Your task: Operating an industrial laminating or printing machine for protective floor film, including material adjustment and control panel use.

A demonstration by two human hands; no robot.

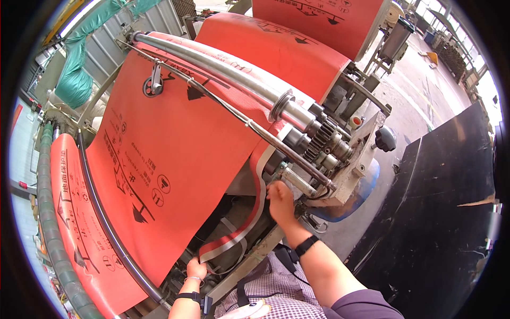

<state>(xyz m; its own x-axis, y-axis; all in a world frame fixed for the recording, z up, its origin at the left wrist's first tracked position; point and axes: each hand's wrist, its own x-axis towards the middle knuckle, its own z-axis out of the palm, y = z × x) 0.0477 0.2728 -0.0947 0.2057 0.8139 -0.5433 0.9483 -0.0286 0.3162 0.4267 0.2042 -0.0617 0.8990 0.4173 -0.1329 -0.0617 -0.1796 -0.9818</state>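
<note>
A long narrow trim strip (245, 226), red along one side and pale along the other, hangs in a curve from the edge of the red printed sheet (175, 133). At its lower end, my left hand (195, 269) is closed on the strip. My right hand (280, 201) is closed beside the strip's upper part, near a light-coloured small roller (297, 179) at the machine's end. The right fingertips are turned away, so what they hold, if anything, is hidden. Above that hand sit steel gears (321, 139) and a metal roller (212, 66).
A thin bar (234, 113) crosses over the sheet. At left run a black rod (101, 207) and a green-wrapped roller (48, 212). A black knob (385, 138) juts from the machine's end. Dark panels (430, 202) stand on the right.
</note>
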